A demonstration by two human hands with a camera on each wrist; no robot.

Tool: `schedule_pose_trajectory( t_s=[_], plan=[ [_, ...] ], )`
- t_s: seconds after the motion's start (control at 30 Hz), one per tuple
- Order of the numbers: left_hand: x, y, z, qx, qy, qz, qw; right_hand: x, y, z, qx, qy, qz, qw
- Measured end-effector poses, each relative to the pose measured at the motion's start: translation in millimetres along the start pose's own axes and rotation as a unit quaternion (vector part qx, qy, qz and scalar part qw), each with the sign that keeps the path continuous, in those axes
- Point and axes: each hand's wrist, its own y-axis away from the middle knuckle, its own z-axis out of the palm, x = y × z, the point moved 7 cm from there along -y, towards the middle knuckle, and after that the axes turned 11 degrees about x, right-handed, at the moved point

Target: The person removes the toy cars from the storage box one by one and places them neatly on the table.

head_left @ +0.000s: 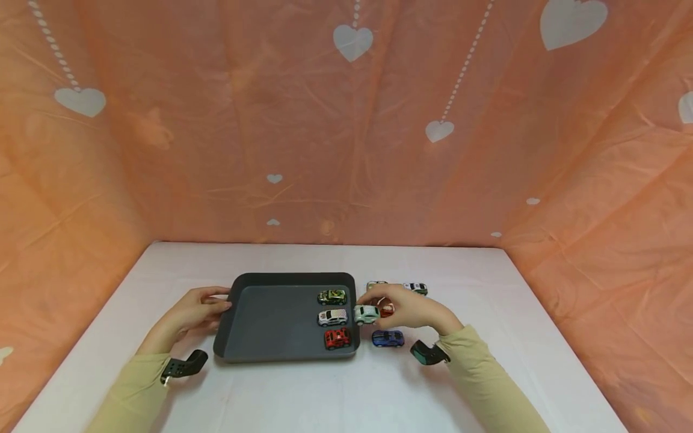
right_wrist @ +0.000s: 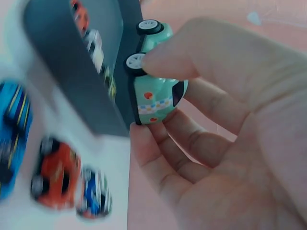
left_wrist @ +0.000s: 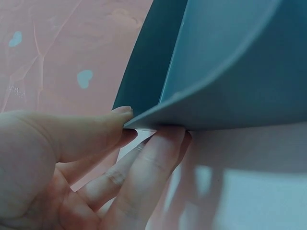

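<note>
A dark grey tray (head_left: 281,319) lies on the white table, its left rim pinched between the thumb and fingers of my left hand (head_left: 194,313). Inside it, along the right side, stand a green camouflage toy car (head_left: 332,297), a white toy car (head_left: 332,317) and a red toy car (head_left: 337,338) in a column. My right hand (head_left: 415,308) grips a mint-green toy car (right_wrist: 158,98) at the tray's right rim, tilted, thumb by its wheels and fingers on the other side. The left wrist view shows the thumb above the tray edge and fingers beneath it.
Right of the tray, on the table, are a blue toy car (head_left: 387,338), an orange-red toy car (right_wrist: 57,175) partly hidden by my right hand, a white-and-black toy car (head_left: 415,288) and another partly covered car (head_left: 376,284). Orange cloth (head_left: 325,150) with hearts surrounds the table.
</note>
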Motion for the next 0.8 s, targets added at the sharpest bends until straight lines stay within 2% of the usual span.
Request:
schedule_pose_trajectory(
  t_s=[0.33, 0.43, 0.63, 0.8],
  plan=[
    [-1.1, -2.3, -1.5, -0.004, -0.003, 0.01, 0.9999, 29, 41.0, -32, 0.026, 0.026, 0.05, 0.998],
    [-1.0, -2.6, -1.4, -0.003, -0.003, 0.008, 1.0, 39, 55.3, -35, 0.027, 0.025, 0.062, 0.9974],
    [-0.4, -3.0, -1.2, 0.001, -0.008, 0.007, 0.9999, 49, 78.3, -36, 0.035, 0.017, 0.052, 0.9979],
    [-1.3, -3.1, -0.7, 0.001, -0.008, 0.002, 1.0, 58, 90.9, -37, 0.036, 0.01, 0.072, 0.9967]
  ],
)
